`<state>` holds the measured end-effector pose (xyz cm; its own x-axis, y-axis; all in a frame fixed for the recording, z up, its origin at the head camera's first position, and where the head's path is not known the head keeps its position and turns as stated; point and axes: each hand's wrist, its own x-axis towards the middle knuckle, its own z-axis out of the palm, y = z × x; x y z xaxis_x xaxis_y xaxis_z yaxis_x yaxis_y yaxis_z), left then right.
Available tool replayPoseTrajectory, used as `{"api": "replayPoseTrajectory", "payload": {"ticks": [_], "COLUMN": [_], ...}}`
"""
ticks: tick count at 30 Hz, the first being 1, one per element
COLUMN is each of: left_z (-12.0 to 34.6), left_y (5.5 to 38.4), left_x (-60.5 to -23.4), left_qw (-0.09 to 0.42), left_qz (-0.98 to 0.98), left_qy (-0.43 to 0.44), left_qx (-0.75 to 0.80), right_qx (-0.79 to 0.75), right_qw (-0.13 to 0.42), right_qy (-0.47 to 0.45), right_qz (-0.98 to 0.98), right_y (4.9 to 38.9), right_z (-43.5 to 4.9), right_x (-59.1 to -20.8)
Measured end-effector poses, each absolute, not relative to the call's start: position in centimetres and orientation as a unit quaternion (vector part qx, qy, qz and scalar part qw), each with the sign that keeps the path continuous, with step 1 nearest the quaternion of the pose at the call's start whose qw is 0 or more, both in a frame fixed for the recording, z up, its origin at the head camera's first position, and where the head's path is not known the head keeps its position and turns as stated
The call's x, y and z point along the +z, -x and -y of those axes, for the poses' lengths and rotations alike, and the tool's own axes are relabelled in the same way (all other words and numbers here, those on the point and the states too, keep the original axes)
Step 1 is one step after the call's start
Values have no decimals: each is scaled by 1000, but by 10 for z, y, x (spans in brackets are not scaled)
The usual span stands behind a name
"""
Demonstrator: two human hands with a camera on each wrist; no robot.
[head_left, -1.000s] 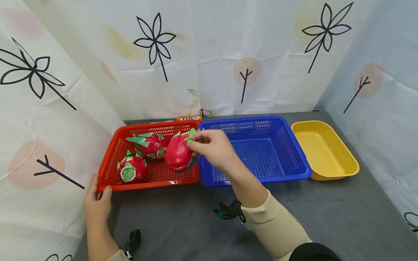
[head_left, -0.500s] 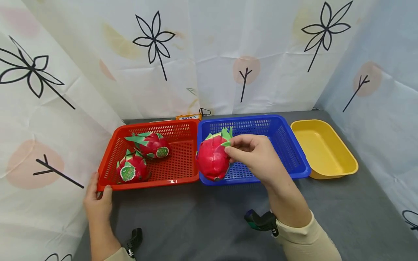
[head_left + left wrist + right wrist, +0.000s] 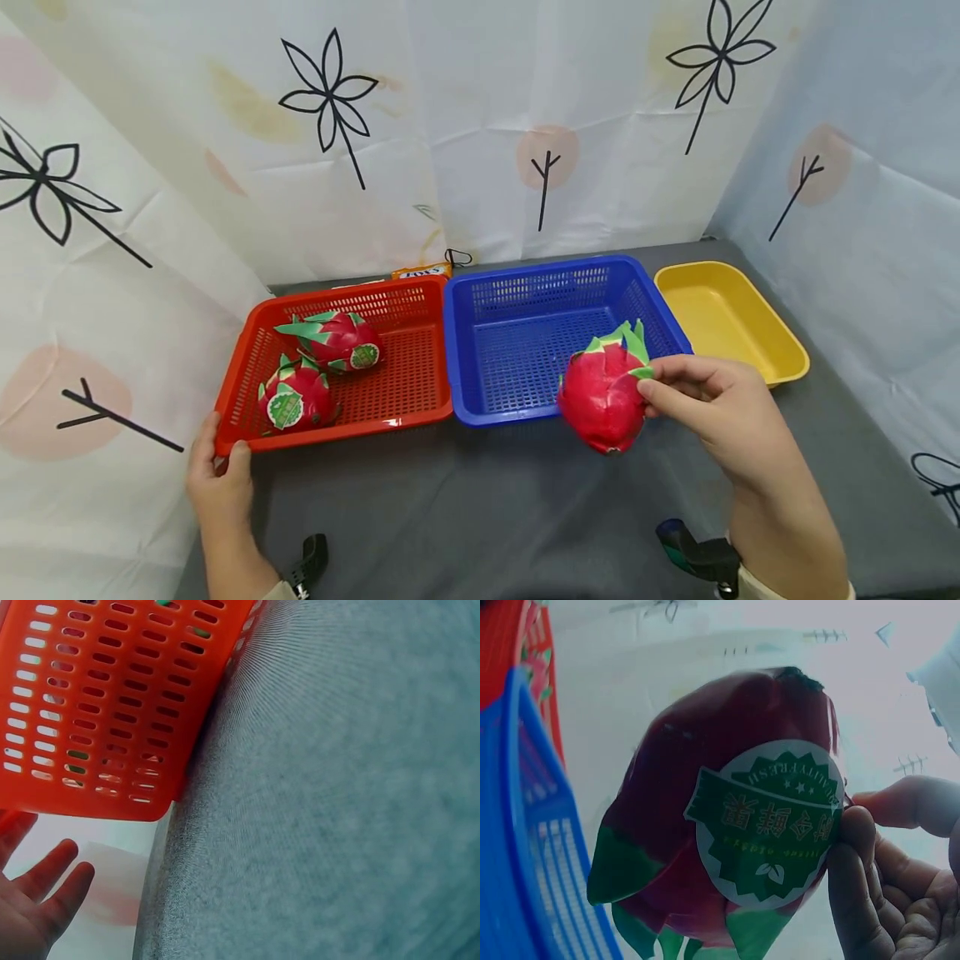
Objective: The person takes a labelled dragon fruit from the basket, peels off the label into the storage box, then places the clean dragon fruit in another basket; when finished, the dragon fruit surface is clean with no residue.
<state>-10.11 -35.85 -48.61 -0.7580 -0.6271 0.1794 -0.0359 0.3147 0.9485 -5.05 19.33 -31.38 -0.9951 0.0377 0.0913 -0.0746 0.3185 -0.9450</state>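
Observation:
My right hand (image 3: 720, 408) pinches a red toy dragon fruit (image 3: 603, 396) by its green leaf tips, in front of the near right part of the blue basket (image 3: 570, 321). In the right wrist view a green label shows on this dragon fruit (image 3: 720, 810). My left hand (image 3: 221, 483) holds the near left corner of the red basket (image 3: 408, 362), thumb on the front and fingers on the side. In the left wrist view the lower fingers of the left hand (image 3: 41, 896) spread away from the basket. Two dragon fruits, one nearer (image 3: 300, 400) and one behind (image 3: 345, 342), lie in the red basket.
A yellow tub (image 3: 727, 321) stands right of the blue basket. An orange packet (image 3: 422, 272) lies behind the red basket. The baskets stand side by side on a grey cloth (image 3: 450, 517), with a patterned white curtain (image 3: 465, 125) behind.
My right hand has carried the dragon fruit rightward and nearer, from over the red basket past the blue one. My left hand has stayed at the red basket's corner. The view has shifted slightly.

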Motion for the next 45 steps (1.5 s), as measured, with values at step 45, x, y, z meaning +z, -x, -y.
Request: {"api": "replayPoseTrajectory", "payload": {"ticks": [45], "left_z": [363], "left_y": [103], "left_x": [-490], "left_qw": [297], "left_qz": [763], "left_qy": [-202], "left_qx": [-537], "right_qx": [483], "right_qw": [-141], "right_qy": [160], "right_qz": [849], "right_y": [10], "right_z": [-188], "right_x": [-408]}}
